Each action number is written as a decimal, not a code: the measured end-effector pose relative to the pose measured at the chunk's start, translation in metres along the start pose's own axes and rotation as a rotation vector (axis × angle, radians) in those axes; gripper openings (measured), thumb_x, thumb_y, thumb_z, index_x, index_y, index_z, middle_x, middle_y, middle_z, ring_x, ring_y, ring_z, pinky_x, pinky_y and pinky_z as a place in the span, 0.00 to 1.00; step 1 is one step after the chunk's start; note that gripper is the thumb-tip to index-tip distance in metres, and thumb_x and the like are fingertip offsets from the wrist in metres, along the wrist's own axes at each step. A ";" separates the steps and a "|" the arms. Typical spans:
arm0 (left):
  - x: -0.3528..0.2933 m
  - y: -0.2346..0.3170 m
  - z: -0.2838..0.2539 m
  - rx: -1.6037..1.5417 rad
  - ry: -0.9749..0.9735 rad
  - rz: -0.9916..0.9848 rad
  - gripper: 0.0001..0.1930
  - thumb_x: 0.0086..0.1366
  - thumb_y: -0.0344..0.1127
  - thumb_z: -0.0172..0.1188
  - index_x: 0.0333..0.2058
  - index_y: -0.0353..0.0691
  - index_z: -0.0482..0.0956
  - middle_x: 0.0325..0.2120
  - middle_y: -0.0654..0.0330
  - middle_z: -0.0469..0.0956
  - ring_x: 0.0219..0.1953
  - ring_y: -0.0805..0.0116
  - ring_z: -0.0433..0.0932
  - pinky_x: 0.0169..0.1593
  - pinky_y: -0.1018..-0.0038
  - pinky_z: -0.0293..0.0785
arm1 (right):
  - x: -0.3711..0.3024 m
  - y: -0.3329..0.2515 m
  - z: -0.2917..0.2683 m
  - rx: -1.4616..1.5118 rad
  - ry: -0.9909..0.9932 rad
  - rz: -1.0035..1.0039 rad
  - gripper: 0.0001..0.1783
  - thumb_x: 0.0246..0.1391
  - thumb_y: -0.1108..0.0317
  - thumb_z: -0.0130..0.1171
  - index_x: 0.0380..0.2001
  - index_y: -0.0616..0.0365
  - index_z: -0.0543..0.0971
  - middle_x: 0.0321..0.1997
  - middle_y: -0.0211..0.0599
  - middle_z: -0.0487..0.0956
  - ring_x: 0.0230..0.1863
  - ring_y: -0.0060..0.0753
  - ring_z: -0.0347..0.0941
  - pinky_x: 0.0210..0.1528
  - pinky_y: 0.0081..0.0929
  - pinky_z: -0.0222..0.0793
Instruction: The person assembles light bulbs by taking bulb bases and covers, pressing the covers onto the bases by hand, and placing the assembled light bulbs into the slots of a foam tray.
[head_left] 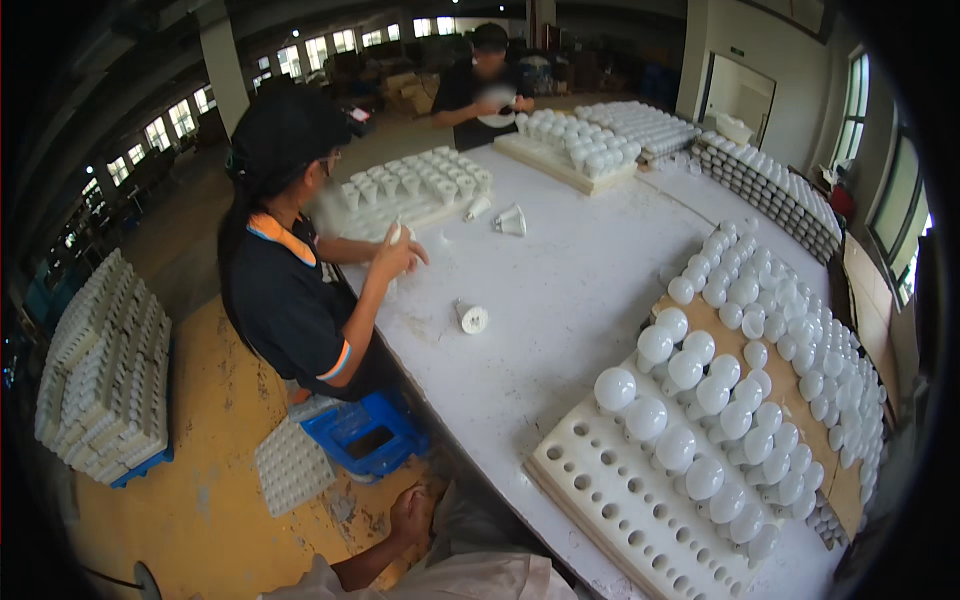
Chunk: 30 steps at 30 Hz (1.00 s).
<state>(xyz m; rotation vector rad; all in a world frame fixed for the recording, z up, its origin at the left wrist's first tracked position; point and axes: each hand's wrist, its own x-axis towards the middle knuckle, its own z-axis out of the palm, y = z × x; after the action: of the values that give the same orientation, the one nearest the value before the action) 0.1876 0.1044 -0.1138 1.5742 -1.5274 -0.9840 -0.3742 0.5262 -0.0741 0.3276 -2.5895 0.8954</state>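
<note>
My left hand rests low beside my lap, away from the table, its fingers loosely curled with nothing visible in them. My right hand is out of view. Nearest on the white table is a white foam tray with rows of round holes. White globe light bulbs stand in part of it, while its front rows of holes are bare. A white bulb housing lies on its side mid-table, and another cone-shaped housing lies farther back.
A co-worker at the left handles a small white part beside a tray of housings. Another person stands at the far end. A blue plastic stool and stacked trays stand on the floor. More bulbs crowd the right side.
</note>
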 end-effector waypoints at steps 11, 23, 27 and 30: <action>-0.030 -0.082 -0.007 0.209 -0.223 -0.474 0.14 0.65 0.32 0.50 0.47 0.34 0.74 0.49 0.53 0.75 0.53 0.56 0.72 0.56 0.63 0.66 | -0.021 0.065 -0.043 0.289 0.165 0.251 0.44 0.46 0.43 0.63 0.59 0.61 0.64 0.52 0.60 0.69 0.53 0.59 0.66 0.54 0.52 0.64; -0.057 -0.075 -0.002 0.229 -0.528 -0.627 0.13 0.64 0.33 0.52 0.45 0.33 0.75 0.46 0.55 0.77 0.51 0.56 0.74 0.54 0.62 0.67 | 0.072 0.036 -0.125 -0.081 0.117 0.001 0.39 0.52 0.52 0.60 0.62 0.59 0.60 0.55 0.55 0.68 0.56 0.56 0.65 0.55 0.48 0.64; -0.079 -0.105 0.002 0.242 -0.595 -0.645 0.13 0.64 0.33 0.53 0.44 0.33 0.75 0.45 0.55 0.78 0.50 0.56 0.75 0.54 0.61 0.67 | 0.082 0.059 -0.089 -0.171 0.075 -0.127 0.37 0.54 0.55 0.59 0.62 0.59 0.60 0.56 0.54 0.68 0.57 0.55 0.65 0.55 0.46 0.64; -0.060 -0.108 -0.009 0.381 -0.614 -0.580 0.11 0.64 0.33 0.55 0.41 0.33 0.76 0.41 0.56 0.79 0.44 0.59 0.77 0.49 0.63 0.70 | 0.073 0.091 -0.061 -0.216 0.051 -0.197 0.36 0.55 0.57 0.58 0.63 0.59 0.60 0.56 0.54 0.68 0.57 0.54 0.65 0.55 0.44 0.64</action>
<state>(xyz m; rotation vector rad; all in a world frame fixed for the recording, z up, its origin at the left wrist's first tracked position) 0.2437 0.1681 -0.2038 2.1930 -1.7662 -1.6940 -0.4540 0.6279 -0.0480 0.4807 -2.5234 0.5441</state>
